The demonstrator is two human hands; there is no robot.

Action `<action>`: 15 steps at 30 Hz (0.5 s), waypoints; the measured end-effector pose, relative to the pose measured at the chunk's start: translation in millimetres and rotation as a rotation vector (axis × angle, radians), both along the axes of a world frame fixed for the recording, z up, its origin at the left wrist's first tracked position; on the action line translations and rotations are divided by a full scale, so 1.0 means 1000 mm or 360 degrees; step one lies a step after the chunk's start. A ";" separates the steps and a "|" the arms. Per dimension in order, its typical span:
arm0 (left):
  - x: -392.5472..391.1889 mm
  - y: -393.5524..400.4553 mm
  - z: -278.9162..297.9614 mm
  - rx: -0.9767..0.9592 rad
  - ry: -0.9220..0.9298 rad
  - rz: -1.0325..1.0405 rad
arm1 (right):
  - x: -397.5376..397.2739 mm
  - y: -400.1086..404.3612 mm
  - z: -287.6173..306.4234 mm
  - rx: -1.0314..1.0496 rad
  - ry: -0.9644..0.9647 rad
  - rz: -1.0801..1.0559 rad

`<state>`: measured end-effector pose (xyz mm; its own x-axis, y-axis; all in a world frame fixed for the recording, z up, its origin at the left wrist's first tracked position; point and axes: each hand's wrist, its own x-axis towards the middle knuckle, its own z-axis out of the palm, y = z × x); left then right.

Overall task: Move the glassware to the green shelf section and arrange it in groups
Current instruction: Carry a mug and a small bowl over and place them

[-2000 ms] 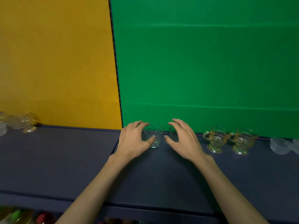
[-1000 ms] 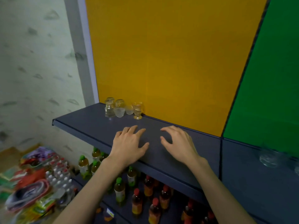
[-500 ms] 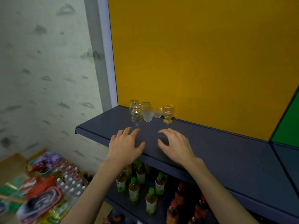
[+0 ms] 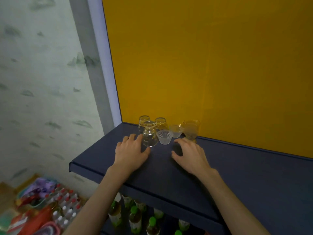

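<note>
Both hands are reaching in with fingers spread and holding nothing. The left hand (image 4: 131, 150) is hovering low over the blue shelf (image 4: 169, 170), its fingertips just beside the clear bell-shaped glass (image 4: 149, 135); whether they are touching it I cannot tell. The right hand (image 4: 188, 154) is arriving near the amber footed cup (image 4: 191, 130), with the ribbed clear cup (image 4: 164, 136) standing between the two hands.

Two seconds ago the same hands were letting go of a pair of tumblers in front of the green panel; since then the view has been swinging left and the hands have been closing on this remaining cluster. That suggests one delivery is finished and the next pickup is just beginning.

The glassware is sitting bunched at the far left end of the shelf, against the yellow panel (image 4: 211, 65): two gold-tinted glasses (image 4: 160, 123) at the back and a small ribbed cup (image 4: 176, 131) in the middle. The shelf's left end and front lip are lying near, with bottles (image 4: 134, 217) standing below, so a knocked glass could be falling a long way. To the right the shelf is running on bare, giving open room for carrying toward the green section, which is out of view.
</note>
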<state>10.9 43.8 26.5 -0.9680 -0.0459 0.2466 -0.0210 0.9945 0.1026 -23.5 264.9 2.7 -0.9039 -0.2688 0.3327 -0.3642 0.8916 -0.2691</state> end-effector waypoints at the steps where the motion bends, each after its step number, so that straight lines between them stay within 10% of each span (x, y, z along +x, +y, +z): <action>1: -0.011 -0.004 0.000 0.0011 0.0000 -0.0006 | -0.007 -0.002 -0.002 -0.0006 -0.0006 -0.0024; 15: -0.105 -0.030 -0.021 0.0653 -0.0073 -0.0107 | -0.049 -0.032 -0.014 -0.0276 -0.0169 -0.0307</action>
<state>-94.0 13.6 5.8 -0.9817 -0.0680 0.1777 0.0287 0.8705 0.4913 -72.4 233.4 -10.9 -0.9651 -0.0358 0.2595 -0.1540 0.8789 -0.4514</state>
